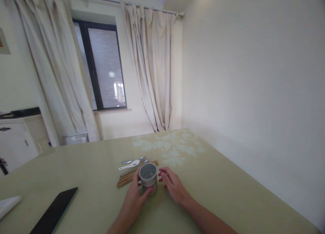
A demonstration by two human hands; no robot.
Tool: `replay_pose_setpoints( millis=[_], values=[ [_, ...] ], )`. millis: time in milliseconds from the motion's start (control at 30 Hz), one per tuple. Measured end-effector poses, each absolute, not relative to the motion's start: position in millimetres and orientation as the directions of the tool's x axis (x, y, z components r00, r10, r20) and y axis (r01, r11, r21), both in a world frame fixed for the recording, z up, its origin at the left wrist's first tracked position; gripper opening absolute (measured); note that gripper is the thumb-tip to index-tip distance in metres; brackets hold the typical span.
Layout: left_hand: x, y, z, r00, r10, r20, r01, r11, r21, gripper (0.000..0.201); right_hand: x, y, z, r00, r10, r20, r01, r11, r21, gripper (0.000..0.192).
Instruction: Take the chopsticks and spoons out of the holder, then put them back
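Observation:
My left hand (138,195) is wrapped round a grey cylindrical utensil holder (149,186), its thumb across the near side. The holder stands upright, and small pale dots, perhaps drain holes, show on its inside bottom. Just to its right is my right hand (171,183), fingers loosely curled and apart, with nothing in them. Behind and left of the holder lie several wooden chopsticks (124,182), a white soup spoon (130,165) and metal spoons (142,159). The holder and my left hand partly hide the chopsticks.
A black tablet-like slab (54,210) lies on the table (96,180) at the left, with a white object (8,205) beyond it at the edge of view. A bare wall (254,92) runs along the table's right side. Curtains (157,65) hang behind.

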State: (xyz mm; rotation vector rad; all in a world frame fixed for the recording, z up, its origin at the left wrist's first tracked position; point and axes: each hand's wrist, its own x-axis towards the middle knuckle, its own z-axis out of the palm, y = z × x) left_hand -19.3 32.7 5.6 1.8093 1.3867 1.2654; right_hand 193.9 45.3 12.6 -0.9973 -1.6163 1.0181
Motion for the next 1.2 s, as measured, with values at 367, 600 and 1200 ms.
replay_pose_setpoints(
  millis=[367, 600, 1200],
  values=[
    [-54, 64, -27, -0.034, 0.936, 0.35, 0.494, -0.289, 0.82, 0.068, 192, 49, 3, -0.215, 0.923, 0.32, 0.278, 0.372, -0.886, 0.043],
    [-54, 65, -34, -0.057, 0.9, 0.431, 0.512, -0.344, 0.787, 0.07, 192, 49, 8, -0.189, 0.928, 0.322, 0.338, 0.37, -0.865, 0.026],
    [-45, 40, -23, 0.246, 0.877, 0.412, 0.58, -0.474, 0.662, 0.053, 199, 45, 15, -0.337, 0.873, 0.353, 0.137, 0.416, -0.899, 0.096]
  ],
)
